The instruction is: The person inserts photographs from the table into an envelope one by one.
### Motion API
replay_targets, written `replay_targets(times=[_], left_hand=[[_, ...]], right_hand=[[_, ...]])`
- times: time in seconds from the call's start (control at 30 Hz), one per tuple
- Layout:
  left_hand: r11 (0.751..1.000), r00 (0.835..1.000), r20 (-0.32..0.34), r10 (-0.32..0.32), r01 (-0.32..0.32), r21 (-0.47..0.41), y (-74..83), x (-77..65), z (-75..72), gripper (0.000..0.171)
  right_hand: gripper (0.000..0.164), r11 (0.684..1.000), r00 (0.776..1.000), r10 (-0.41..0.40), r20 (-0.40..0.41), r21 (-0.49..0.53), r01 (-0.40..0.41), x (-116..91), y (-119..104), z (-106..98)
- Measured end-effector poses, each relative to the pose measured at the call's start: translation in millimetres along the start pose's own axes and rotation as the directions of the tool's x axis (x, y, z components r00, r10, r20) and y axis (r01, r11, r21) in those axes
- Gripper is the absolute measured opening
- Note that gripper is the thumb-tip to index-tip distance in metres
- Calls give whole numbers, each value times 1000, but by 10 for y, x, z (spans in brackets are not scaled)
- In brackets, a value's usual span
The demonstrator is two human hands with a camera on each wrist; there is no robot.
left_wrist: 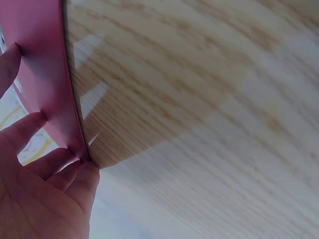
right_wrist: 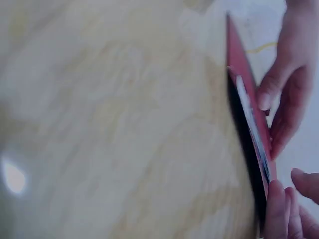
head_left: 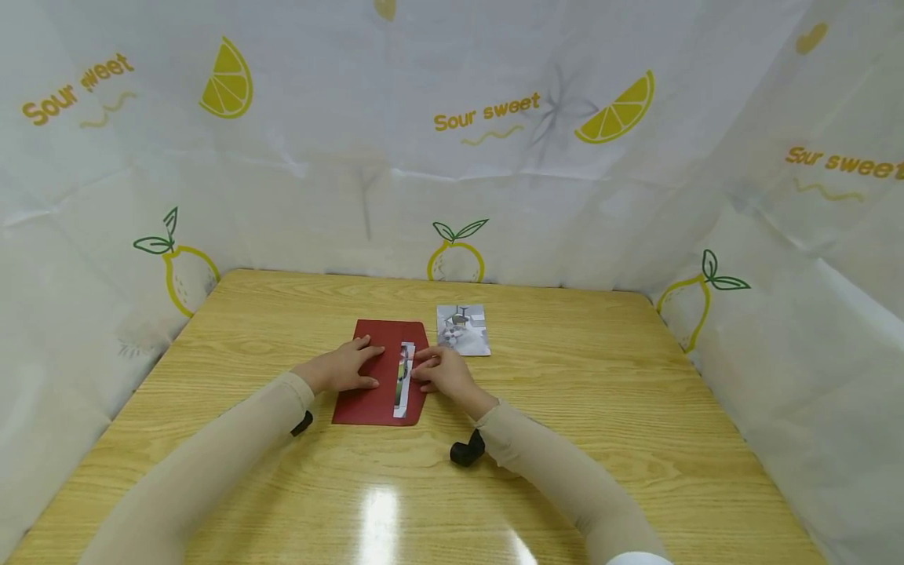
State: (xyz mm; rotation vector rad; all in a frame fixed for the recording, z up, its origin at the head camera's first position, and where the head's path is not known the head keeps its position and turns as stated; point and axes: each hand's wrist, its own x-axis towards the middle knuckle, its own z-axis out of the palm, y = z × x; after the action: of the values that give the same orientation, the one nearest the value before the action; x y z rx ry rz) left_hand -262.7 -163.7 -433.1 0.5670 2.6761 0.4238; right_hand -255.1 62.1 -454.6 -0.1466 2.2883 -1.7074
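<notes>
A red envelope (head_left: 367, 406) lies on the table with its flap spread out on the right. A strip of a picture card (head_left: 401, 399) shows at its opening, and the rest of the card is hidden inside. My left hand (head_left: 344, 367) rests on the envelope's left part with fingers spread; in the left wrist view its fingertips (left_wrist: 36, 118) sit on the red surface near the edge. From the right, my right hand (head_left: 450, 378) touches the card's outer edge over the flap. Its thumb stands apart from the fingers (right_wrist: 277, 204) in the right wrist view.
Just beyond the flap, a picture card with a cat (head_left: 461, 333) lies flat on the wooden table (head_left: 600, 377). Black wrist-mounted pieces (head_left: 468, 450) hang under both wrists. A white cloth (head_left: 318, 196) with lemon prints surrounds the table's back and sides.
</notes>
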Motion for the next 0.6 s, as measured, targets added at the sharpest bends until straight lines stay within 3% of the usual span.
replay_targets(times=[0.13, 0.23, 0.4, 0.6], left_hand=[[1000, 1000, -2, 0, 0, -4, 6, -2, 3, 70], [1000, 1000, -6, 7, -7, 1, 4, -5, 4, 70], [1000, 1000, -7, 7, -7, 3, 0, -6, 6, 70], [1000, 1000, -1, 5, -5, 6, -5, -11, 9, 70]], right_hand=[[37, 985, 1000, -21, -2, 169, 21, -74, -33, -120], [40, 974, 998, -58, -15, 220, 60, -125, -69, -245], [40, 971, 993, -106, -59, 209, 116, -148, -100, -509], [40, 976, 984, -97, -147, 181, 123, -87, -87, -857]])
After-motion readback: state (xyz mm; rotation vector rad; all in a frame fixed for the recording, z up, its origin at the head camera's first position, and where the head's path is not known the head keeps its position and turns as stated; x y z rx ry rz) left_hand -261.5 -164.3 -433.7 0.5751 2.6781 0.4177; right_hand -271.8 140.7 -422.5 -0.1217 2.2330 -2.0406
